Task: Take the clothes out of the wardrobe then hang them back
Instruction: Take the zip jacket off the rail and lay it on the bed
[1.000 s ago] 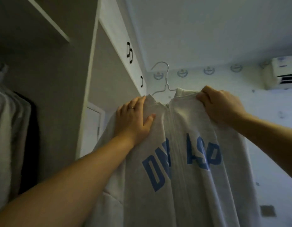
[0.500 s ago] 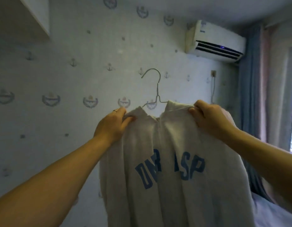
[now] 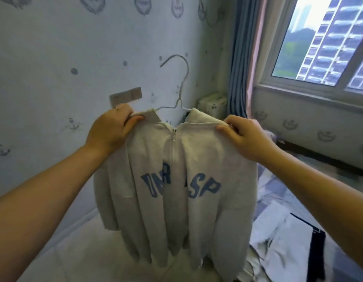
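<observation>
A light grey zip sweatshirt [image 3: 176, 210] with blue letters across the chest hangs from a thin wire hanger [image 3: 179, 86], held up in mid-air in front of me. My left hand [image 3: 110, 131] grips its left shoulder beside the collar, thumb on the front of the fabric. My right hand [image 3: 245, 137] grips the right shoulder the same way. The hanger's hook stands free above the collar, caught on nothing. The wardrobe is out of view.
A bed [image 3: 79, 251] lies below the sweatshirt, with other clothes [image 3: 288, 241] spread on it at the right. A patterned wall [image 3: 54, 58] is straight ahead. A window [image 3: 323, 39] and a blue curtain [image 3: 239, 58] fill the upper right.
I have turned right, away from the wardrobe, past the air conditioner, to face the bed and window. The sweatshirt on its hanger came along and now hangs lower, over the bed.
</observation>
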The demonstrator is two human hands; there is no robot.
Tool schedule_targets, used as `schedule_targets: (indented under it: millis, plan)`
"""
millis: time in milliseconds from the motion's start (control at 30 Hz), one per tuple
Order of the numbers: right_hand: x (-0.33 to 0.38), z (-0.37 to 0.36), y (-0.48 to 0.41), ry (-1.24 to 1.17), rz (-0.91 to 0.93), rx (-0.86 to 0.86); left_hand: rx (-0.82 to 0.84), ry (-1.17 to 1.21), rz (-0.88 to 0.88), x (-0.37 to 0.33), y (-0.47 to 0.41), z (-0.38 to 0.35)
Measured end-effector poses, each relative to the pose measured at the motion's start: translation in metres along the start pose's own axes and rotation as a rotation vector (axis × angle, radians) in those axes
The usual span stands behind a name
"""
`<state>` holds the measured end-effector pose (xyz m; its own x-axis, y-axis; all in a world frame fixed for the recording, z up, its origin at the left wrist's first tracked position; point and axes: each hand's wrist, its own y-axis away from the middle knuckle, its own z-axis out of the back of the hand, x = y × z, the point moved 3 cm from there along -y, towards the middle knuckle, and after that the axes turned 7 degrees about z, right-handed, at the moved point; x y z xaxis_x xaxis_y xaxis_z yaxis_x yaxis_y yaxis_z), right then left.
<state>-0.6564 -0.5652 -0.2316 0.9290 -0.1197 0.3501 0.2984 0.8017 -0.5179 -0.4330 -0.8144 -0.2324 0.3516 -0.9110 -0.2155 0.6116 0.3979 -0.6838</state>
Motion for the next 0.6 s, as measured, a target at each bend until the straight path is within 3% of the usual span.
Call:
schedule_targets:
  millis: [233, 600]
  plan:
    - [-0.066, -0.069, 0.032, -0.054, -0.308, 0.110, 0.213, 0.050, -0.073, 0.029, -0.028, -0.125]
    - [-0.209, -0.104, 0.040, -0.081, -0.556, 0.134, 0.464, 0.161, -0.109, 0.008, -0.092, -0.323]
